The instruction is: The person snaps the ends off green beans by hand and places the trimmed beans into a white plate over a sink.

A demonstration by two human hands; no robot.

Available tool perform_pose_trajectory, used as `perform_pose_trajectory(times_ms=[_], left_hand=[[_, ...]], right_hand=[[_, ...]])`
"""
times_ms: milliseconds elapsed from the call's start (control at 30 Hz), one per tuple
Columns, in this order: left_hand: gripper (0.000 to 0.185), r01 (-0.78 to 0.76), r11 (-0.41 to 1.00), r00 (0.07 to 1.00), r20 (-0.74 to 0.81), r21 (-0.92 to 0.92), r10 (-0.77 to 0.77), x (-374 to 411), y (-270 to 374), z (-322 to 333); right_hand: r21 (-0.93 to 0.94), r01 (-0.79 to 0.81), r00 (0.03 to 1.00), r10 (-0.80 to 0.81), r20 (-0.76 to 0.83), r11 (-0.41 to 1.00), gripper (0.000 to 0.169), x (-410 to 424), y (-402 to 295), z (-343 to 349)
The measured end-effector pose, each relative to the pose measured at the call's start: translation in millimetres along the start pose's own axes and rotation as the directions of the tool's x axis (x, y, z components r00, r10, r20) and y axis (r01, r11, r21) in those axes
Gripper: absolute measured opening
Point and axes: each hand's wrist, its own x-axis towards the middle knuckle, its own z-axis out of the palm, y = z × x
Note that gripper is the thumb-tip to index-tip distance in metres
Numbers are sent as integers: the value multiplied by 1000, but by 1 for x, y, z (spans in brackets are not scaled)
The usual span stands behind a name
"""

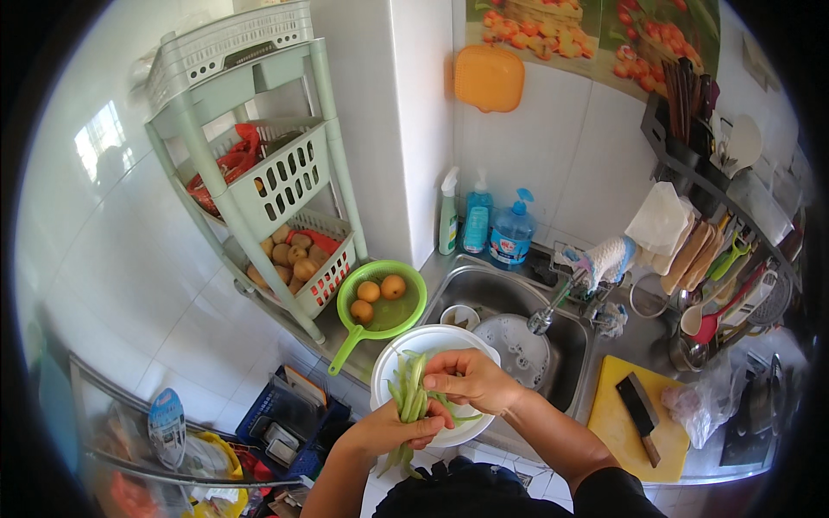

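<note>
My left hand [401, 428] is wrapped around a bunch of long green beans [409, 392], whose ends stick out above and below the fist. My right hand [469, 382] is at the upper right side of the bunch, thumb and fingers pinched on a bean; the exact grip is partly hidden by the fingers. Both hands are over a white plastic basin [388, 355], which sits at the front edge of the sink. A few more bean ends [467, 417] show below my right hand, against the basin's inside.
A green colander [408, 317] with three round orange-yellow fruits stands left of the stainless sink [573, 362]. In the sink lie a plate [518, 340] and a small bowl [460, 316] under the faucet [541, 318]. At right, a cleaver [638, 405] rests on a yellow cutting board [609, 414].
</note>
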Motion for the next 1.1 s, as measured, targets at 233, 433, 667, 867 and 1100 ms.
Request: perform_pose_trajectory(times_ms=[233, 433, 667, 867, 1100], left_hand=[[27, -177, 977, 963, -227, -117, 147, -22, 3, 12], [23, -71, 989, 964, -247, 129, 101, -43, 37, 28], [19, -93, 984, 942, -308, 149, 136, -62, 51, 42], [24, -159, 985, 957, -235, 73, 172, -73, 67, 50], [26, -193, 977, 979, -90, -87, 186, -79, 62, 38]], right_hand=[[189, 113, 992, -101, -69, 975, 9, -22, -13, 9], [-189, 241, 968, -249, -22, 952, 7, -44, -46, 10], [-592, 367, 927, -337, 165, 717, 12, -66, -97, 16], [-418, 241, 965, -264, 4, 876, 9, -70, -104, 25], [-262, 228, 972, -234, 10, 938, 15, -71, -105, 14]])
